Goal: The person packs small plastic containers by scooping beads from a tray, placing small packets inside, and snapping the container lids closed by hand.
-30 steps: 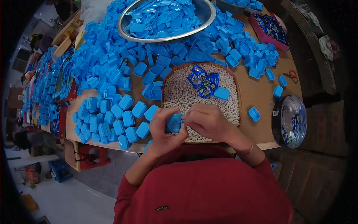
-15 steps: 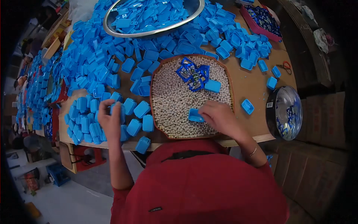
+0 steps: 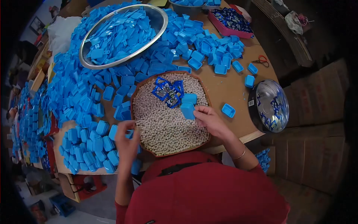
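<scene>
My right hand (image 3: 211,121) pinches a small blue plastic box (image 3: 187,110) by its right edge, above a brown-rimmed tray (image 3: 135,87). The tray holds a layer of small pale round pellets (image 3: 167,130). Beside the held box, another blue box (image 3: 189,98) lies on the pellets, close to several shiny blue packets (image 3: 168,91). My left hand (image 3: 126,142) is at the tray's left edge, thumb and fingers apart, with nothing visible in it. Closed blue boxes (image 3: 89,147) are heaped to its left, partly hidden by the hand.
A metal bowl (image 3: 164,31) full of blue pieces stands amid a large pile of blue boxes. At the right are a round clear-topped container (image 3: 269,106), red-handled scissors (image 3: 263,61), a lone open box (image 3: 228,110) and a pink tray (image 3: 238,34) of packets.
The view has shifted. My right hand has lifted the blue box from the pellets near the tray's front, up beside the other box. My left hand has moved from the closed boxes to the tray's edge.
</scene>
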Demonstrator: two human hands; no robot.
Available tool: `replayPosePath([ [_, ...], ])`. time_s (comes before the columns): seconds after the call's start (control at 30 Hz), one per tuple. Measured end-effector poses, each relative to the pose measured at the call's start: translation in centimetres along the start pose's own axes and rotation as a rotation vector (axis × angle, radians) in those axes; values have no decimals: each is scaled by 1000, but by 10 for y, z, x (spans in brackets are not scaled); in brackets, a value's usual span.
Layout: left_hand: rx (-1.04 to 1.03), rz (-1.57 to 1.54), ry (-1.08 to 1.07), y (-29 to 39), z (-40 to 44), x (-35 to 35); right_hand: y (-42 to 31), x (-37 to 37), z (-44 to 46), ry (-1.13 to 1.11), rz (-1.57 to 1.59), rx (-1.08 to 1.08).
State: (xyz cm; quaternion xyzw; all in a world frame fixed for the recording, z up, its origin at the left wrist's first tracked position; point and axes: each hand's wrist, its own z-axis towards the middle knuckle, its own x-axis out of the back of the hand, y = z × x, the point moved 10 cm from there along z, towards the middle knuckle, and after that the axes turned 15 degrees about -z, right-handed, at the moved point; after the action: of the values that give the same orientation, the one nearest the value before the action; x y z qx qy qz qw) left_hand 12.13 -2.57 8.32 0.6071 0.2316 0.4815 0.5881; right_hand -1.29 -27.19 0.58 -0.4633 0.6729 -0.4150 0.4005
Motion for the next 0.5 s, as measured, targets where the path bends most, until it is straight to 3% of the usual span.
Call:
replayPosePath([
  [0.07,166,-227,-198,6,-2,-65,-7,1,-3,37,-45,28],
  [0.1,111,-285,-250,18,-2,-89,-13,-2,-7,67,-118,45],
  [0.13,61,-340,-299,24,-2,-108,-25,-5,-10,122,-391,164],
  [0.2,94,-414,-342,20,1,-131,-36,-29,-15,53,-553,214],
  [0.23,255,-583,-304,8,1,-131,-44,-40,-17,35,-676,361],
  [0.3,218,-405,-261,13,6,-105,-55,-48,-21,96,-882,346],
  [0.33,72,-225,-163,16,9,-81,-60,-49,-23,134,-987,342],
  [0.37,117,-194,-134,9,6,-63,-52,-49,-25,147,-1268,312],
  [0.4,163,-166,-107,8,1,-46,-40,-53,-22,68,-1353,259],
  [0.43,264,-359,-41,0,-7,-33,-28,-57,-20,-11,-1436,203],
  [0.5,268,-399,-65,-11,-19,-16,-16,-64,-20,-109,-1467,155],
])
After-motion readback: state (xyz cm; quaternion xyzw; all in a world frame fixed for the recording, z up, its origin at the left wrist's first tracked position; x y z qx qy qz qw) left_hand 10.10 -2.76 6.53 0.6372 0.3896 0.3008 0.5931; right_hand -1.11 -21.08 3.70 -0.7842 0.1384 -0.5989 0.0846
